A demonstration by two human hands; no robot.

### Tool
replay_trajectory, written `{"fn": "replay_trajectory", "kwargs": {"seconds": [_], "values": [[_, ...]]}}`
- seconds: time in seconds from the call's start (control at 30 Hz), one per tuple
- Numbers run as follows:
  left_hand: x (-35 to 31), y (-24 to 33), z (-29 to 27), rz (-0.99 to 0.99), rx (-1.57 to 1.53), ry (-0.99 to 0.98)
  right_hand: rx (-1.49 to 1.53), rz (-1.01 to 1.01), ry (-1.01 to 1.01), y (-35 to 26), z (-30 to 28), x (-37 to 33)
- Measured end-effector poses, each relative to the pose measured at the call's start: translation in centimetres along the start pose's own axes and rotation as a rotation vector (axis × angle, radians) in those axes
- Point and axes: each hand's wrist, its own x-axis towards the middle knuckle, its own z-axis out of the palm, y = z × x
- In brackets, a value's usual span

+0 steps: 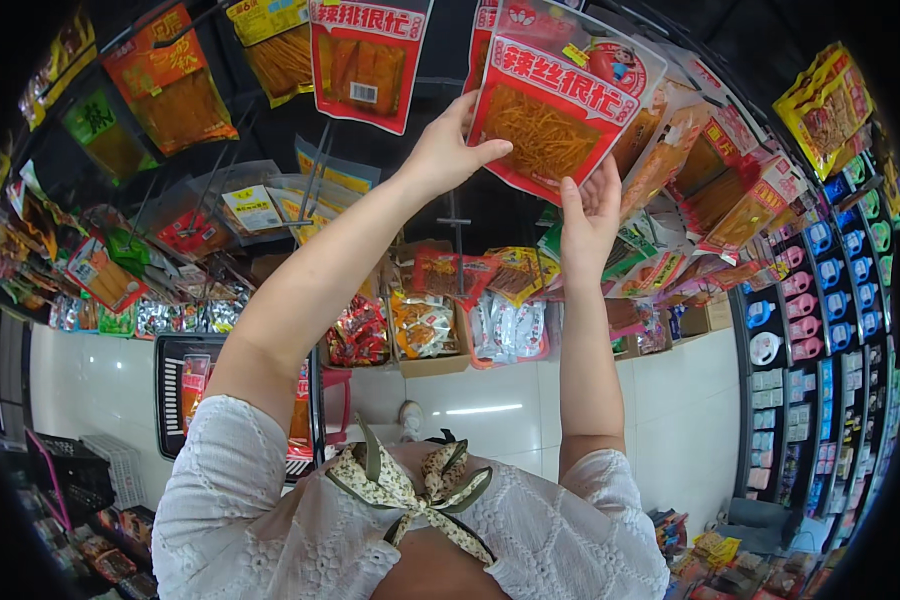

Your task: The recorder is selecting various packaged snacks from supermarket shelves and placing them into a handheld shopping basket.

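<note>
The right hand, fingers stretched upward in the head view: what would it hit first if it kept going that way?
Probably the red snack packet with a clear window showing orange strips. The right hand already has its fingertips at the packet's lower edge, while the left hand grips its left side. Depth is hard to judge.

A snack packet (555, 110) hung at the top centre, between the left hand (448, 150) on its left edge and the right hand (592, 215) just below its lower right corner. Another hanging packet (367, 60) lay just left of it, and a row of overlapping packets (715, 170) ran off to its right. Below the hands sat boxes of small bags (425, 325). Shelves of bottles (820, 280) stood far right, a basket (185, 385) lower left on the floor (670, 420).
</note>
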Motion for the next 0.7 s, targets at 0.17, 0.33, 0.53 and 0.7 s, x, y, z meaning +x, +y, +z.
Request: {"fn": "replay_trajectory", "kwargs": {"seconds": [0.17,0.33,0.53,0.7], "values": [[-1.7,3.7,-0.1,-0.065,-0.242,-0.099,0.139,0.063,-0.069,-2.5,-1.4,-0.2],[-5.9,8.4,-1.7,-0.026,-0.470,-0.170,0.190,0.020,0.028,-7.3,-0.6,-3.5],[-11.9,8.3,-6.6,0.036,-0.384,-0.104,0.287,0.078,0.018,-9.0,4.6,-9.9],[-22.2,4.1,-14.6,-0.265,-0.494,0.173,0.213,0.367,-0.189,-7.2,12.8,-17.4]]}}
